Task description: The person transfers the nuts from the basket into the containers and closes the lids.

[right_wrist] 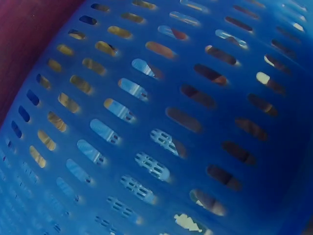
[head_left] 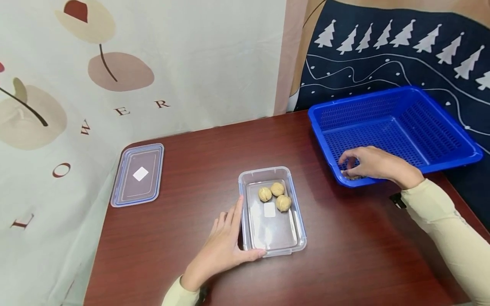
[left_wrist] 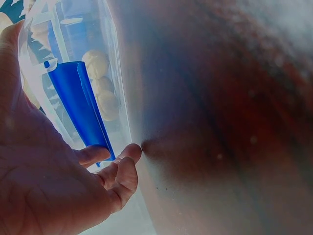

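Observation:
My left hand (head_left: 223,244) braces a clear plastic container (head_left: 245,212) at its near left corner. Its fingers lie nearly straight along the left wall, and the thumb rests on the near rim. A blue latch (left_wrist: 80,105) on the container shows beside the fingers in the left wrist view. Inside, toward the far end, sit three tan walnuts (head_left: 283,203). My right hand (head_left: 373,163) reaches into the near left corner of a blue basket (head_left: 432,168), fingers bent downward. Tan walnut shell (right_wrist: 80,83) shows through the basket's slots; whether the fingertips grip it is hidden.
A clear lid (head_left: 128,187) with a blue seal and a white diamond label lies at the table's left edge. The slotted basket stands at the back right of the brown table (head_left: 199,170). Printed cloths (head_left: 214,63) hang behind and to the left.

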Demonstrator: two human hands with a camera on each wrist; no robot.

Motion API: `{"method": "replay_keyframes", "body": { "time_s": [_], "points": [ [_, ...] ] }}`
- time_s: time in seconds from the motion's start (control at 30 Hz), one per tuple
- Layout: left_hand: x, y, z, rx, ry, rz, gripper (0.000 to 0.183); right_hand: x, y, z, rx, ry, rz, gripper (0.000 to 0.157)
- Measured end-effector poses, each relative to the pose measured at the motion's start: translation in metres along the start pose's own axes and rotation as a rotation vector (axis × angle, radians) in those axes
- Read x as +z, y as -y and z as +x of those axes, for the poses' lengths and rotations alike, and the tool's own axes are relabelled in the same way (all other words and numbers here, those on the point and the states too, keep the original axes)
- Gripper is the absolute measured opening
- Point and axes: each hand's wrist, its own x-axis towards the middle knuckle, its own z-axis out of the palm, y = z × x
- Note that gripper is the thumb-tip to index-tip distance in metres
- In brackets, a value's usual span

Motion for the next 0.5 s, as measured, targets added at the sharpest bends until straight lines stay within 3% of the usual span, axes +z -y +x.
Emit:
{"method": "replay_keyframes", "body": {
  "time_s": [0.27,0.5],
  "points": [
    [0.000,0.000,-0.002,-0.002,0.001,-0.008,0.144,0.000,0.001,0.011,-0.007,0.105,0.020,0.033],
    [0.000,0.001,-0.001,0.004,-0.012,-0.007,0.144,0.003,0.000,0.018,-0.032,0.126,-0.022,0.036]
  ]
}}
